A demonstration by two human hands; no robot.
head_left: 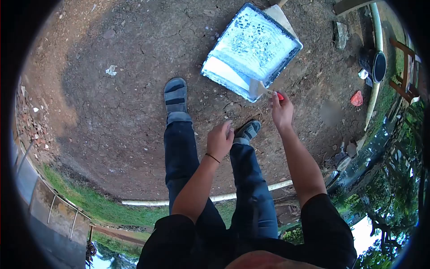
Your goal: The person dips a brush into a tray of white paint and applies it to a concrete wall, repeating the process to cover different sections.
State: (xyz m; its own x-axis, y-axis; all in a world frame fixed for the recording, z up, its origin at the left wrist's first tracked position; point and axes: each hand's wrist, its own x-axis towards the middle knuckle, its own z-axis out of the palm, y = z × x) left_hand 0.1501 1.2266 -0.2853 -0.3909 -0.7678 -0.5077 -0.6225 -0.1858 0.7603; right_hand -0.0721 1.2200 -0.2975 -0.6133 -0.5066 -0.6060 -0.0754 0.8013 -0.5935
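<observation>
My right hand (282,112) is closed on the red handle of a paintbrush (256,88). The brush's pale head is over the near right corner of a paint tray (277,75), apparently at its rim. White paint covers the tray's inside, pooled at the near left end and streaked with dark specks on the textured part. Between my knees and the tray, my left hand (219,141) hangs above the ground with its fingers curled together. Nothing shows in it, and it touches neither tray nor brush.
A pale flat board (281,19) sticks out from behind the tray. My sandaled feet (176,96) stand on cracked bare soil. A red scrap (356,98), a concrete lump (340,36) and a long pole (376,27) with a dark round piece (379,67) lie to the right.
</observation>
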